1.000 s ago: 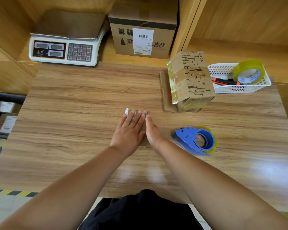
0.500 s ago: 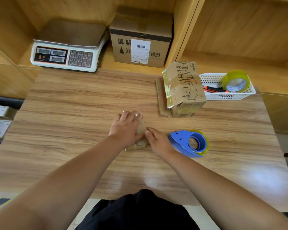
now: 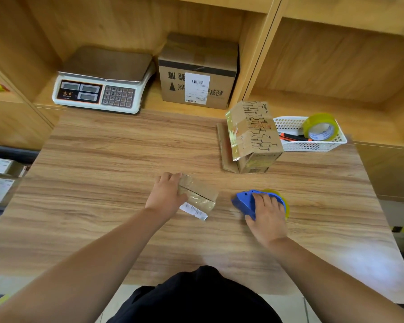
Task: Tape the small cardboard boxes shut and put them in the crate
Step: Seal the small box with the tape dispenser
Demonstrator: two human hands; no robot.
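A small flat cardboard box (image 3: 200, 194) with a white label at its near corner lies at the middle of the wooden table (image 3: 103, 183). My left hand (image 3: 166, 195) grips its left end. To the right, my right hand (image 3: 266, 213) lies over the blue tape dispenser (image 3: 245, 202) with its yellowish tape roll, fingers curled round it. A larger printed cardboard box (image 3: 254, 134) stands tilted on flattened cardboard at the back right. A dark crate (image 3: 7, 155) holding labelled parcels shows at the left edge, below table level.
A white basket (image 3: 313, 145) with a tape roll (image 3: 320, 127) and an orange-black pen sits at the back right. On the shelf behind stand a weighing scale (image 3: 100, 87) and a big labelled carton (image 3: 196, 73). Shelf dividers rise behind the table.
My right hand left the small box and moved right onto the tape dispenser. My left hand shifted to the box's left end, uncovering the box and its label.
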